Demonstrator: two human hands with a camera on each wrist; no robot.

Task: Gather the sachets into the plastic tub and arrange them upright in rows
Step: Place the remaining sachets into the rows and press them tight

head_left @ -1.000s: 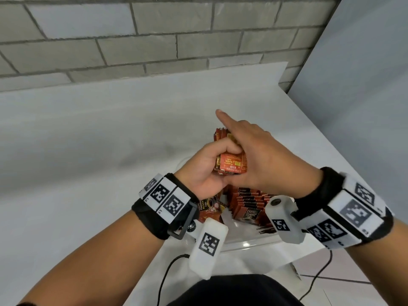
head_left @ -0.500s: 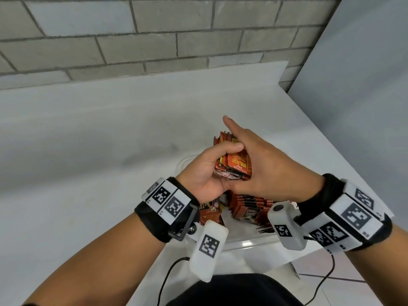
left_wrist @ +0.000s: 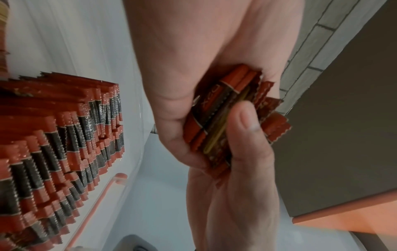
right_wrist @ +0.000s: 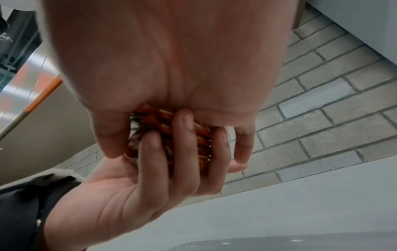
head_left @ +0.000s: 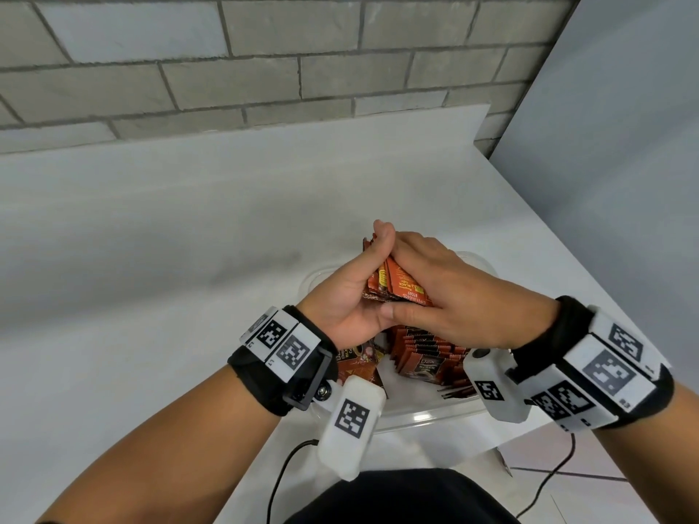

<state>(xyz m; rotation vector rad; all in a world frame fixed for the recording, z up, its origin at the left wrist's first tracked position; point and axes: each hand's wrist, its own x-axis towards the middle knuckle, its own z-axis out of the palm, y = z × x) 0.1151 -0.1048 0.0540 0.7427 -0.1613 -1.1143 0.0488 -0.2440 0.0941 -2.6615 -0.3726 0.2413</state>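
Grey brick wall [head_left: 264, 70] runs behind a white desk [head_left: 151, 240], with a pale panel rising at the right. On the desk near its front edge sits a clear plastic tub [head_left: 423, 414], and inside it a row of sachets [head_left: 423, 357] stands upright, packed face to face; the left wrist view shows their crimped, saw-toothed top edges [left_wrist: 64, 135] banded in red-orange and black, leaning slightly like fanned cards. At the tub's left, partly behind the left wrist, more dark and orange packets [head_left: 355, 366] stand at a looser angle. Above the tub, clear of the standing row, both hands grip a small stack of sachets [head_left: 397, 285], orange-red with yellow print and dark edges, their ends not quite flush. The left hand [head_left: 340, 300] cradles the stack from below and from the left, palm turned up, thumb raised along the far side, and its fingers [right_wrist: 184, 135] curl up around the underside, as the right wrist view shows. The right hand [head_left: 454, 300] covers the stack from the right and above, knuckles up, with its thumb [head_left: 408, 310] pressed along the near edge and its fingers wrapped over the far side. In the left wrist view that thumb [left_wrist: 247, 129] lies across the serrated sachet ends. Both wrists wear black bands carrying white blocks with square coded markers, and thin cables trail off the desk's front edge.
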